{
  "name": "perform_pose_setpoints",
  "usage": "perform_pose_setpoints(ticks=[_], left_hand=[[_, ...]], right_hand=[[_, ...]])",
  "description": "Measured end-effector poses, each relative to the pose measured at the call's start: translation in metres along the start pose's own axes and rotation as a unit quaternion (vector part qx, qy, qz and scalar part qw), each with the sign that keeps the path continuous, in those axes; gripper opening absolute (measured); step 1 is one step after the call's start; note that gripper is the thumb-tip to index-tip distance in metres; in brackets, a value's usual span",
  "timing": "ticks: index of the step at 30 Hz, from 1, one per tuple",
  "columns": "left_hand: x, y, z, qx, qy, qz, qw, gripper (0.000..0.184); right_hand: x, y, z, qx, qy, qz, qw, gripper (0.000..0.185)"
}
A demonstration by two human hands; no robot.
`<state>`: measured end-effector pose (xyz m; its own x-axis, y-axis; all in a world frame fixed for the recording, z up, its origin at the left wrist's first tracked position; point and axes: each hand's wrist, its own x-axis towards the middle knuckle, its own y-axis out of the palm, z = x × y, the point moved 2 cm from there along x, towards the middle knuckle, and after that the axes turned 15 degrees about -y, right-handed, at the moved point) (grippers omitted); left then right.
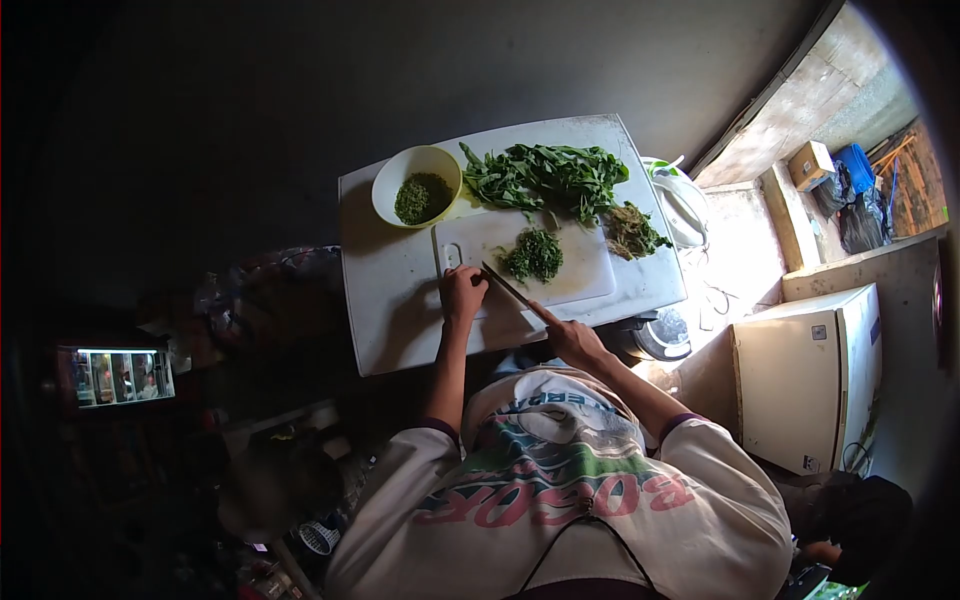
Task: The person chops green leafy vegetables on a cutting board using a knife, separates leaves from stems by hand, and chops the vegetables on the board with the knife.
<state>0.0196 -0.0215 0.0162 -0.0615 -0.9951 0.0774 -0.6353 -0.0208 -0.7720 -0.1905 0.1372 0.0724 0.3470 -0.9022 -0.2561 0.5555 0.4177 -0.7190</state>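
My right hand (577, 342) is wrapped round the wooden handle of a knife (512, 286), whose blade points up and left over the white cutting board (580, 285). Near the blade's tip, my left hand (463, 292) is closed at the board's left edge, by its handle hole; what its fingers hold, if anything, is too small to tell. A pile of chopped greens (535, 254) lies on the board. Behind it are whole leafy greens (550, 175). A pale bowl (388, 190) at the back left holds more chopped greens (423, 198).
The white table (375, 270) stands against a dark wall. Stems with roots (632, 232) lie at its right side. A round lidded appliance (665, 332) is beside the table's right corner, and a white refrigerator (790, 385) stands further right. A lit screen (124, 377) is far left.
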Motion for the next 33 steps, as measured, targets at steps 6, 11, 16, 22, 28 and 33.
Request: perform_pose_setpoints(ticks=[6,11,16,22,28,33], left_hand=[[-0.001,0.007,0.002,-0.017,-0.047,0.021,0.999,0.016],[-0.014,0.009,0.004,0.055,-0.004,-0.029,0.998,0.018],[-0.020,0.011,0.003,-0.001,0.004,-0.069,0.998,0.020],[-0.022,0.007,0.000,0.010,0.020,-0.079,0.997,0.017],[-0.022,0.008,0.002,0.013,0.027,-0.073,0.997,0.018],[-0.021,0.010,0.000,0.008,0.003,-0.075,0.997,0.018]], right_hand=[[-0.012,-0.026,0.009,-0.025,0.029,0.003,0.999,0.069],[-0.011,-0.031,0.021,-0.036,-0.004,0.014,0.999,0.070],[-0.004,-0.008,0.011,-0.039,-0.024,0.008,0.999,0.076],[0.026,0.019,0.006,-0.045,-0.037,-0.029,0.998,0.084],[0.025,0.015,0.007,-0.066,-0.036,-0.029,0.997,0.085],[0.005,0.009,0.005,-0.043,-0.016,-0.017,0.999,0.082]])
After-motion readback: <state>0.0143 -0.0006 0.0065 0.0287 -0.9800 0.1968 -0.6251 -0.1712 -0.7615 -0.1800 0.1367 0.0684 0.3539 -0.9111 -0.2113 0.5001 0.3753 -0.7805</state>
